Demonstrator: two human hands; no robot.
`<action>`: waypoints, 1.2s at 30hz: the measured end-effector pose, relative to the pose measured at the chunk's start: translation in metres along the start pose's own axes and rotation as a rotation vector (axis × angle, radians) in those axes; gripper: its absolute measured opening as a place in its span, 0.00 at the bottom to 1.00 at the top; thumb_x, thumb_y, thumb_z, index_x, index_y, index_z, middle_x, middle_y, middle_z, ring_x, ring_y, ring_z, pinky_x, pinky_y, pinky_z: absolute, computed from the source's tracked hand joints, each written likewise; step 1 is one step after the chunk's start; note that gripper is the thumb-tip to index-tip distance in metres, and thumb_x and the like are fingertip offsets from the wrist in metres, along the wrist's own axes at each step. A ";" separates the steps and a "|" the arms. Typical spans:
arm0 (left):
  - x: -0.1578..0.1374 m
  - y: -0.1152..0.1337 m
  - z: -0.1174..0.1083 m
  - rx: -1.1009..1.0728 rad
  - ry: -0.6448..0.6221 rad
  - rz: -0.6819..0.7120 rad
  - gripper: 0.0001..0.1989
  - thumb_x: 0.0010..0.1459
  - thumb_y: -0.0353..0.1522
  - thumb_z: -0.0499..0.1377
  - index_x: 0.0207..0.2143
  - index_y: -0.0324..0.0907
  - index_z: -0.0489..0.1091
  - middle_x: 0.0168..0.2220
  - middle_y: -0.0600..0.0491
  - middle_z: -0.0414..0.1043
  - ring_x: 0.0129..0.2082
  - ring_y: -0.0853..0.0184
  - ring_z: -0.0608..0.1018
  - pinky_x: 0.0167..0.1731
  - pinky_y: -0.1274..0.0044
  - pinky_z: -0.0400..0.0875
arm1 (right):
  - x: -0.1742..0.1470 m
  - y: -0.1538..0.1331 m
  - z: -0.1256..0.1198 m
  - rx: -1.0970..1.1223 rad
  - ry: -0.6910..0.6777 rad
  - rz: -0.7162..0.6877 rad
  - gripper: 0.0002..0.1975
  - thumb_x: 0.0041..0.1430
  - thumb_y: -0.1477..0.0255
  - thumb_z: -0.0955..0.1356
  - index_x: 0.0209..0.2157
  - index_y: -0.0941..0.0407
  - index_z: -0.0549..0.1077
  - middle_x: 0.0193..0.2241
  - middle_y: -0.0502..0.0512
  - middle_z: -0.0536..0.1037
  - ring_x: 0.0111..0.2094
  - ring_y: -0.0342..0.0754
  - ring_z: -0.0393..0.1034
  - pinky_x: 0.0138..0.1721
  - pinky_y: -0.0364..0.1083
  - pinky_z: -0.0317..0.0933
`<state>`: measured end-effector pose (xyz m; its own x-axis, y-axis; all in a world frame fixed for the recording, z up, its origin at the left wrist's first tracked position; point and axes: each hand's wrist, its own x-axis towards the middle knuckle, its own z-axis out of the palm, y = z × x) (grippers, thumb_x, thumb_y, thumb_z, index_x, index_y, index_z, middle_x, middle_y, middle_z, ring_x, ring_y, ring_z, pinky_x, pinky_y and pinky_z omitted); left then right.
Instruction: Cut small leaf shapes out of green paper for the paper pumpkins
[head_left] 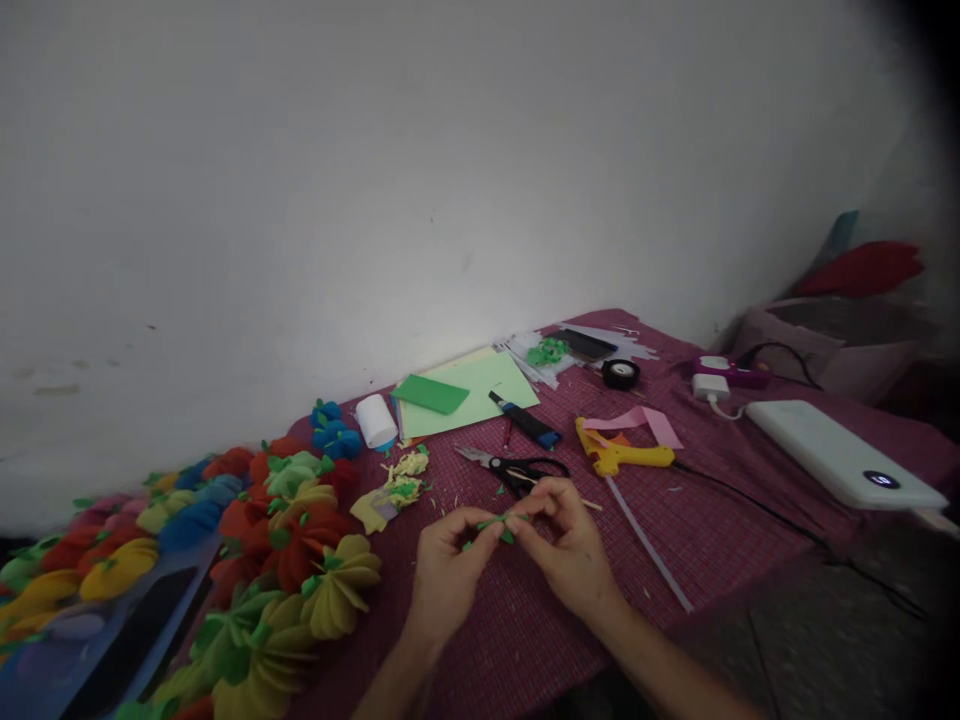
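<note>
Near the desk's near edge, the left hand and right hand share a small green piece, each grip pinched narrowly on it, though the fingers hide much of its shape. The step in hand seems to be fine fingertip shaping; the next move probably calls for light, steady pressure, clear of the scissors lying toward the far edge.

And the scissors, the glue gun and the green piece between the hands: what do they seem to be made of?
Scissors: metal blades, by their grey sheen; black handles, probably plastic.
Glue gun: likely hard plastic, by its even yellow moulded body.
Green piece: thin, matte, perhaps foam or paper; too small to tell.
</note>
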<state>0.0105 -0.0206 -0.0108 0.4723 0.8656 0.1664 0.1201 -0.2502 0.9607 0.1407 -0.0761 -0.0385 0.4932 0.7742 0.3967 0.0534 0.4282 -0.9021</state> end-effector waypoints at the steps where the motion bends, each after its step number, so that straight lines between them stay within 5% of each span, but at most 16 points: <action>1: 0.000 0.000 0.000 0.008 0.005 0.006 0.06 0.51 0.33 0.61 0.27 0.40 0.75 0.23 0.55 0.73 0.24 0.70 0.70 0.26 0.80 0.64 | 0.000 0.000 0.000 0.015 0.005 0.007 0.14 0.52 0.76 0.69 0.36 0.52 0.60 0.25 0.46 0.73 0.29 0.45 0.68 0.35 0.45 0.62; 12: 0.005 -0.002 -0.014 -0.063 0.092 -0.073 0.08 0.49 0.35 0.63 0.27 0.38 0.74 0.20 0.57 0.67 0.20 0.73 0.67 0.20 0.82 0.60 | 0.008 0.000 -0.009 0.118 0.097 0.044 0.15 0.54 0.73 0.68 0.42 0.51 0.61 0.26 0.46 0.72 0.27 0.44 0.67 0.31 0.42 0.63; 18: 0.004 0.004 -0.009 -0.069 0.016 -0.062 0.07 0.47 0.34 0.63 0.26 0.38 0.75 0.20 0.56 0.68 0.20 0.73 0.66 0.20 0.83 0.59 | 0.006 -0.005 -0.010 -0.037 -0.167 0.053 0.08 0.52 0.72 0.68 0.36 0.54 0.72 0.29 0.51 0.72 0.31 0.47 0.68 0.32 0.44 0.63; 22: 0.003 0.010 -0.004 -0.030 -0.022 -0.068 0.07 0.46 0.34 0.63 0.24 0.38 0.75 0.20 0.55 0.69 0.20 0.72 0.67 0.19 0.82 0.60 | 0.006 -0.002 -0.006 -0.117 -0.199 0.059 0.02 0.51 0.72 0.69 0.27 0.55 0.74 0.24 0.49 0.72 0.27 0.46 0.66 0.29 0.43 0.61; 27: 0.004 0.009 -0.009 -0.021 -0.064 -0.097 0.08 0.48 0.34 0.63 0.23 0.38 0.76 0.19 0.55 0.70 0.20 0.72 0.68 0.21 0.82 0.60 | 0.006 -0.003 -0.005 -0.110 -0.206 0.092 0.08 0.53 0.69 0.68 0.23 0.56 0.73 0.21 0.49 0.71 0.25 0.45 0.64 0.28 0.42 0.59; 34: 0.011 0.005 -0.025 -0.053 0.244 -0.019 0.11 0.49 0.38 0.63 0.24 0.39 0.73 0.21 0.55 0.70 0.21 0.72 0.69 0.23 0.81 0.63 | 0.010 -0.002 -0.009 0.000 -0.034 0.202 0.11 0.52 0.65 0.69 0.21 0.56 0.72 0.16 0.46 0.68 0.20 0.42 0.59 0.23 0.41 0.54; 36: 0.010 0.004 -0.016 -0.141 0.194 -0.034 0.12 0.50 0.40 0.62 0.27 0.39 0.72 0.22 0.56 0.69 0.20 0.73 0.68 0.22 0.82 0.63 | 0.011 -0.002 -0.006 0.059 -0.002 0.230 0.12 0.52 0.65 0.69 0.21 0.57 0.71 0.16 0.46 0.68 0.20 0.42 0.60 0.24 0.41 0.54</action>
<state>0.0019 -0.0056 -0.0016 0.2916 0.9430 0.1603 0.0031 -0.1685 0.9857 0.1514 -0.0714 -0.0331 0.4846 0.8556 0.1820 -0.1115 0.2667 -0.9573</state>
